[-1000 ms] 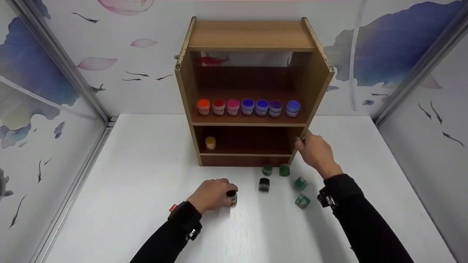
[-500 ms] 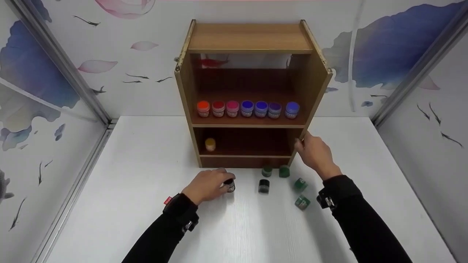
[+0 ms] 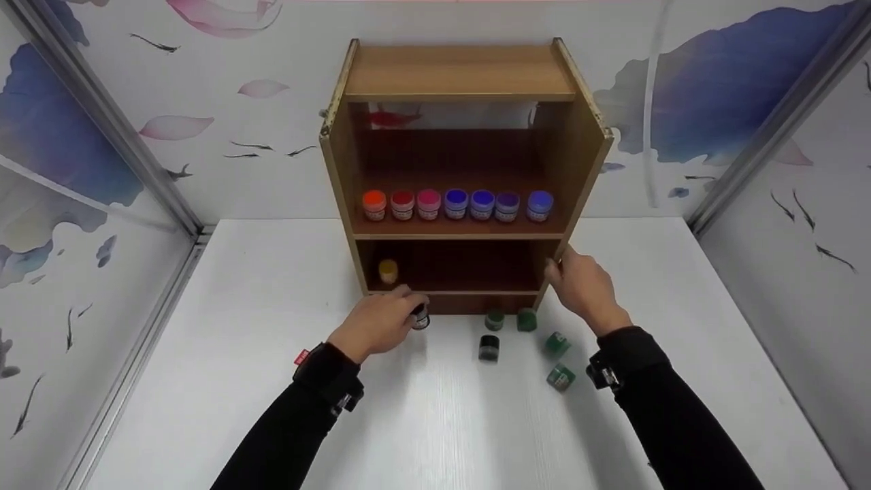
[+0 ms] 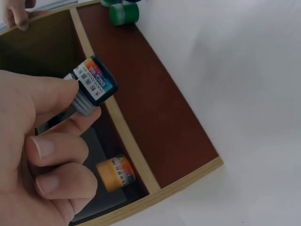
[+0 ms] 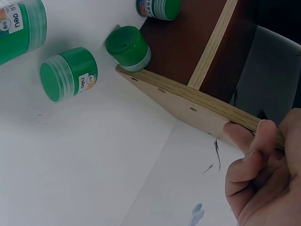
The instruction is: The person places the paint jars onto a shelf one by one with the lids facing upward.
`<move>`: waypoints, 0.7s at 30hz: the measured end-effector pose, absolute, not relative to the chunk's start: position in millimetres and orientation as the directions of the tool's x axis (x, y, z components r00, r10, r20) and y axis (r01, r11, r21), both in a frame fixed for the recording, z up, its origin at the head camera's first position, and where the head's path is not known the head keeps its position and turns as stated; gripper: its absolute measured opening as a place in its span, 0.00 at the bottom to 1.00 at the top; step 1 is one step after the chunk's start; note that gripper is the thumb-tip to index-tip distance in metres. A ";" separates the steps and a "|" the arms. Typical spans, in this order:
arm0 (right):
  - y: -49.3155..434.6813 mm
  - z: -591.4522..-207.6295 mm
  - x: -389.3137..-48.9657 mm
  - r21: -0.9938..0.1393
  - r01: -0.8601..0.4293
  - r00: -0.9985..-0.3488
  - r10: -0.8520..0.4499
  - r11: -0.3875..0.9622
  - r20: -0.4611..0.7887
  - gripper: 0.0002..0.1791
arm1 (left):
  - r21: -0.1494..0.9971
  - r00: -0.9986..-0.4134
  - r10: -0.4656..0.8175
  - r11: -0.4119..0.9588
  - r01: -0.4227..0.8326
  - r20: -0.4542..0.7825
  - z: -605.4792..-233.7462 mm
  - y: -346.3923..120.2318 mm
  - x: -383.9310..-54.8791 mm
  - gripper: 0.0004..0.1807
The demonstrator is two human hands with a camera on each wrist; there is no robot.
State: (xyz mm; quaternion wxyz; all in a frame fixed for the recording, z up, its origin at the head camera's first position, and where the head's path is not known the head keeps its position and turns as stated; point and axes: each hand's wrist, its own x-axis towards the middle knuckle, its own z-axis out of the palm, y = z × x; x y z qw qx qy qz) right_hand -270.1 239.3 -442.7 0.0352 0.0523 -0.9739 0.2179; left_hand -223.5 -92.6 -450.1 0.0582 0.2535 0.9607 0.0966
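My left hand point(image 3: 381, 321) pinches a dark paint jar point(image 4: 96, 81) between thumb and fingertips, just before the lower front of the wooden cabinet point(image 3: 460, 71). In the left wrist view the jar is tilted, and its label reads "gouache colour". A yellow paint jar point(image 3: 388, 272) stands at the left end of the lower compartment, close beyond this hand. My right hand point(image 3: 584, 286) grips the front edge of the cabinet's right side panel, thumb on the inner side. Some of its fingers point(image 5: 244, 167) show against the panel in the right wrist view.
A row of orange, red, pink, blue and violet paint jars point(image 3: 456, 204) stands on the upper shelf. Several green jars point(image 3: 561, 377) and a black jar point(image 3: 488, 348) are on the white table point(image 3: 272, 381) before the cabinet's right half. Printed walls point(image 3: 272, 184) enclose the table.
My left hand has carried the dark jar from the table area forward and slightly left, up to the cabinet's lower compartment. The right hand keeps its grip on the side panel.
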 end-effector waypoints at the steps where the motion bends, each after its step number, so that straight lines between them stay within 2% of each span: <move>1: 239.4 -443.1 -270.1 -0.417 -0.118 -0.992 -0.086 0.901 0.094 0.25 | 0.201 -0.867 0.495 0.856 0.476 -0.055 -447.9 -92.9 -225.5 0.19; 14: 236.9 -441.0 -270.6 -0.424 -0.094 -0.995 -0.072 0.901 0.067 0.24 | 0.091 -0.904 0.425 0.899 0.428 0.048 -432.5 -90.9 -251.1 0.22; 21: 237.7 -443.1 -270.2 -0.421 -0.107 -0.993 -0.075 0.901 0.091 0.24 | 0.051 -0.912 0.407 0.911 0.409 0.040 -435.7 -84.6 -263.5 0.26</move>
